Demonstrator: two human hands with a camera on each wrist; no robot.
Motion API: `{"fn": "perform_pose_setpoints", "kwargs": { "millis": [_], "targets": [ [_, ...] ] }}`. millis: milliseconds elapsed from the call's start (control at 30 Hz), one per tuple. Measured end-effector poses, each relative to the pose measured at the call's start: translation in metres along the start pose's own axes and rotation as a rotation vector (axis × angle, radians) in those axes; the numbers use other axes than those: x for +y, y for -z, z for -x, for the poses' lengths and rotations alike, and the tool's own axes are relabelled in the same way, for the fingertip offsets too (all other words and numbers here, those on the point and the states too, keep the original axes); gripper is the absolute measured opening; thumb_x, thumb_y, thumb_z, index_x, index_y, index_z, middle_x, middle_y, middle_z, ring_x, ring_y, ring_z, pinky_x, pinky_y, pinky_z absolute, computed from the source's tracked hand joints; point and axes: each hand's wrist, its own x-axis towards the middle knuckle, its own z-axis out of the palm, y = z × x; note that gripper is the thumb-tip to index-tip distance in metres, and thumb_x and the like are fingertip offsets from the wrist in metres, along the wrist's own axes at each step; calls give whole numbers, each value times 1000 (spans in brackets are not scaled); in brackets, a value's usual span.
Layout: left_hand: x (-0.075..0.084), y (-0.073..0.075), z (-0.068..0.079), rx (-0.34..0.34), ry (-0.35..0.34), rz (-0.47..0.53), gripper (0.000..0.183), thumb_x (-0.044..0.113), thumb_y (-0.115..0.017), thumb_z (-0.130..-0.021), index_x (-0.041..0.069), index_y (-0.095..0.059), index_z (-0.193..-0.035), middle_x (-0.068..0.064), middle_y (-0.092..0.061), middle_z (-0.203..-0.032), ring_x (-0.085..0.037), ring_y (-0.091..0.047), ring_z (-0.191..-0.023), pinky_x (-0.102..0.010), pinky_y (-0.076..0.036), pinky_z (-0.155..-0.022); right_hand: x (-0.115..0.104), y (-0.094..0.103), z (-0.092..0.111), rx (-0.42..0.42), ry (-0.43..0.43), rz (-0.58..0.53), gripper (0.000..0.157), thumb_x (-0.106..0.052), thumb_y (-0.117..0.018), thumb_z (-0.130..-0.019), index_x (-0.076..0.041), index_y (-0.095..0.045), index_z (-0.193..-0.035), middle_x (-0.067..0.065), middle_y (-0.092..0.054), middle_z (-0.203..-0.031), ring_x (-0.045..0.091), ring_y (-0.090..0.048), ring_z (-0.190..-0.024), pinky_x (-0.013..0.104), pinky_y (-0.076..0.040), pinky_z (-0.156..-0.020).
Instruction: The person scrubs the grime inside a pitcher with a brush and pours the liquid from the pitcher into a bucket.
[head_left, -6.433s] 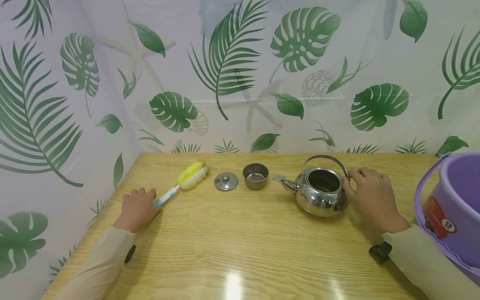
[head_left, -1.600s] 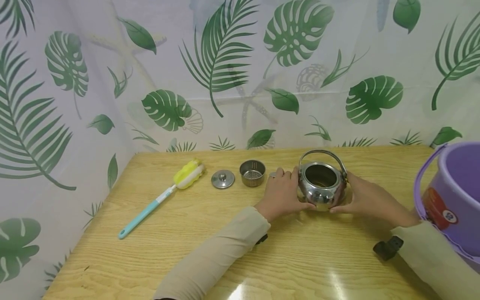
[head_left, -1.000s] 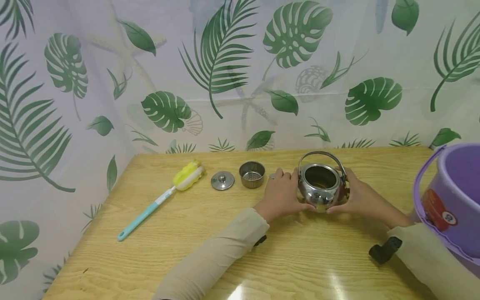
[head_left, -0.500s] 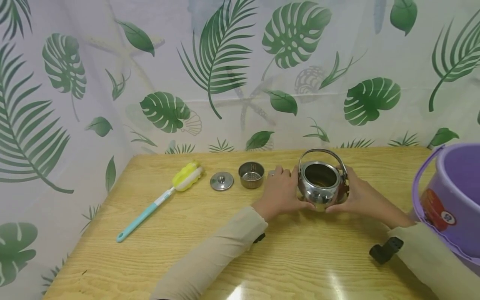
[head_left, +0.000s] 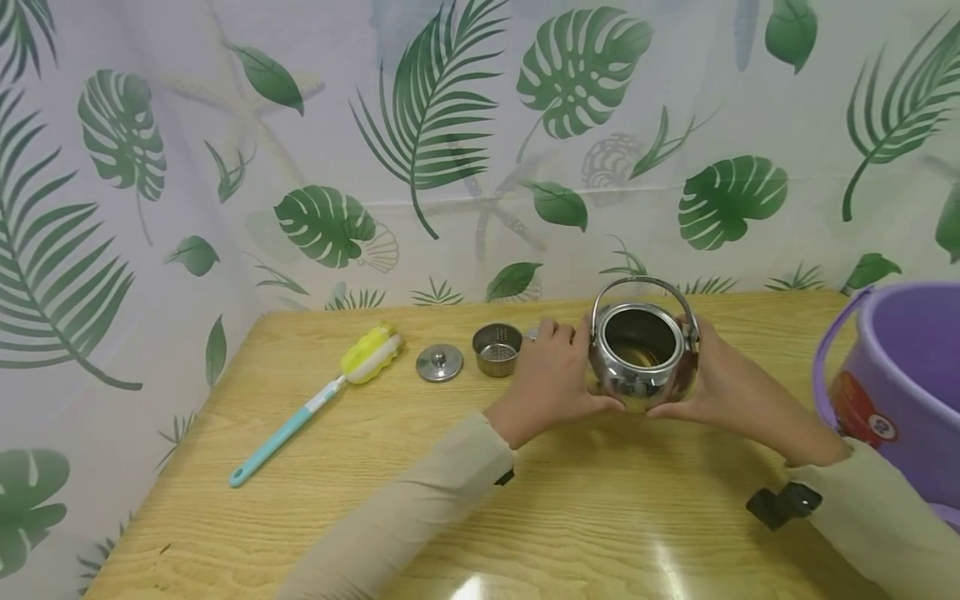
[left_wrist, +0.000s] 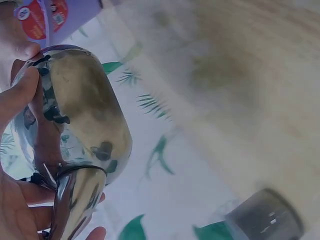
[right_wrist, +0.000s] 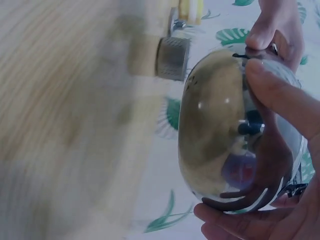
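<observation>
Both hands hold a shiny steel teapot, its top uncovered and its arched handle standing up. It appears to be raised slightly off the table. My left hand grips the spout side, fingers behind and thumb in front. Most of the spout is hidden there in the head view; the left wrist view shows the spout among the fingers. My right hand curls round the opposite side, its thumb near the left thumb. In the right wrist view the teapot's rounded body lies between thumb and fingers.
Left of the teapot stand a perforated steel strainer and a knobbed lid. A sponge brush with a turquoise handle and yellow-white head lies further left. At the right is a purple bucket. A leaf-patterned cloth hangs behind the table.
Earlier my left hand was on the brush handle; it let go and moved to the teapot's spout side. In the last half second the teapot has come up slightly in both hands.
</observation>
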Motion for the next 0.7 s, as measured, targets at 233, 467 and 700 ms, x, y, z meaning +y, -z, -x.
{"fn": "perform_pose_setpoints", "kwargs": {
  "millis": [233,467,700],
  "targets": [
    [2,25,-1,63,-36,-26,119,86,-53,-60,10,-30,-147,-3,-62,-117,-20,-52,-108,-33,-52,-79,-17,26,3,30,-20,-72,125,-34,-92,-51,2,-14,-143,29,-48,-125,48,-55,-107,60,-46,-79],
    [10,56,-6,66,-105,-1,117,85,-53,-62,8,-31,-147,0,-62,-120,-19,-52,-108,-31,-53,-74,-24,53,14,50,-42,-63,128,-29,-92,-51,-5,-10,-146,27,-49,-120,27,-63,-83,40,-52,-63],
    [27,91,-14,81,-154,-26,117,86,-52,-62,9,-29,-147,2,-62,-119,-18,-52,-108,-30,-52,-72,-31,90,32,-24,-271,41,130,-40,-88,-58,10,-3,-143,43,-51,-105,47,-61,-71,44,-48,-52]
  ]
}}
